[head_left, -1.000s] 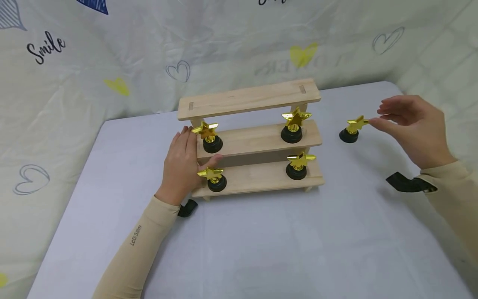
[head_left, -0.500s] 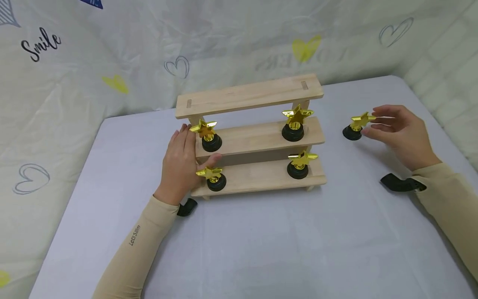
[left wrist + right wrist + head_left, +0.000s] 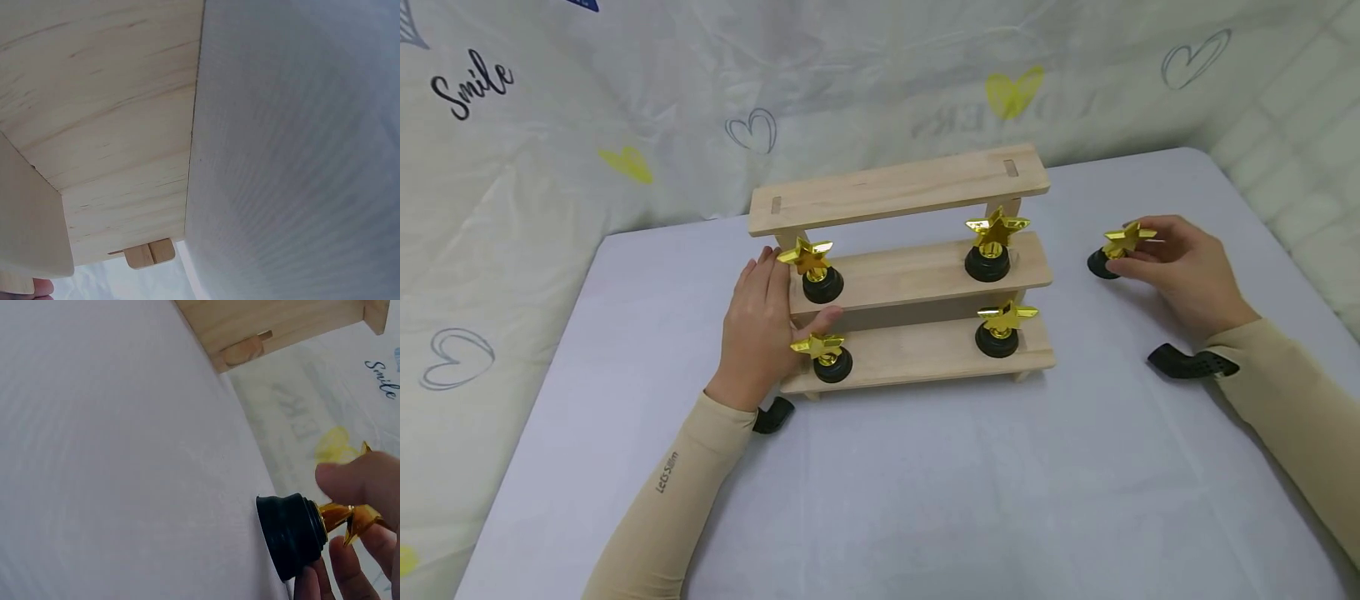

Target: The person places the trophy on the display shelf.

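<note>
A three-tier wooden display shelf [image 3: 917,268] stands on the table. My left hand [image 3: 758,325] rests along its left side, fingers straight and thumb reaching across the front between the lower tiers. On the middle tier are a left star trophy [image 3: 823,283] and a right star trophy [image 3: 988,263], both gold on black bases. The bottom tier bears one star trophy [image 3: 832,365] at the left and another [image 3: 997,340] at the right. To the right, my right hand [image 3: 1187,271] has thumb and fingers round a further star trophy [image 3: 290,534], its base at the tabletop.
The white-covered table [image 3: 925,492] runs back to a printed cloth backdrop [image 3: 880,83]. A black wrist mount [image 3: 1191,362] juts from the right sleeve, and another black wrist mount [image 3: 772,415] sits near the shelf's front left corner.
My right hand has moved left and closed in round the trophy on the table. The left hand stays against the shelf. The head view has shifted slightly.
</note>
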The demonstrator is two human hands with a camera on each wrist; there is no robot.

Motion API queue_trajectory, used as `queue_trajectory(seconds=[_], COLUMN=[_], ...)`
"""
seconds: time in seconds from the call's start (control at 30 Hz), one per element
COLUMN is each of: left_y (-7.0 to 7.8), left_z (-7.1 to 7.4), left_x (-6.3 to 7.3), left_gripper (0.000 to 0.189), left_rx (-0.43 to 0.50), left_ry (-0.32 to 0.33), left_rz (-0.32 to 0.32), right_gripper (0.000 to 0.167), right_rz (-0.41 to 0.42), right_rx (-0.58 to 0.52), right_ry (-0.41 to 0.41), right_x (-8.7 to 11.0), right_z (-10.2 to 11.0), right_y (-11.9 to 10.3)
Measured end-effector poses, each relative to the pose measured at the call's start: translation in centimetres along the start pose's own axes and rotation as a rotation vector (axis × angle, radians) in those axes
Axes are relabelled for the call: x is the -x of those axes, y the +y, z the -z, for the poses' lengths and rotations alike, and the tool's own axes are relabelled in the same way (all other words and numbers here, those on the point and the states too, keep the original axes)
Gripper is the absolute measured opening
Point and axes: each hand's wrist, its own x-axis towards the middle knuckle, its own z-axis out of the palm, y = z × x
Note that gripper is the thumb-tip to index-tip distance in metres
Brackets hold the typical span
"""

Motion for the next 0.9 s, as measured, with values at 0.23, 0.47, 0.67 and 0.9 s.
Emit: queue_trajectory(seconds=[0.23,0.47,0.67,0.9], left_y=[-0.06,-0.07,0.0,-0.07], left_z=[-0.03,-0.07,-0.02,-0.07], left_x=[0.07,-0.02,-0.09,0.02], left_gripper=[0.101,0.099,0.099,0.1], left_rx=[0.002,0.007,0.017,0.013], left_ry=[0.018,0.007,0.021,0.021], left_rz=[-0.007,-0.009,-0.018,-0.012], right_gripper=[0.047,0.046,0.045,0.047], right_rz=[-0.023,-0.023,0.014,0.035], right_rx=[0.012,0.151,0.122,0.136], right_ry=[-0.004,0.001,0.001,-0.013], right_x=[0.03,0.14,0.22,0.09], right_z=[-0.55,-0.56,-0.66,-0.72], right_y=[-0.14,-0.02,0.05,0.28])
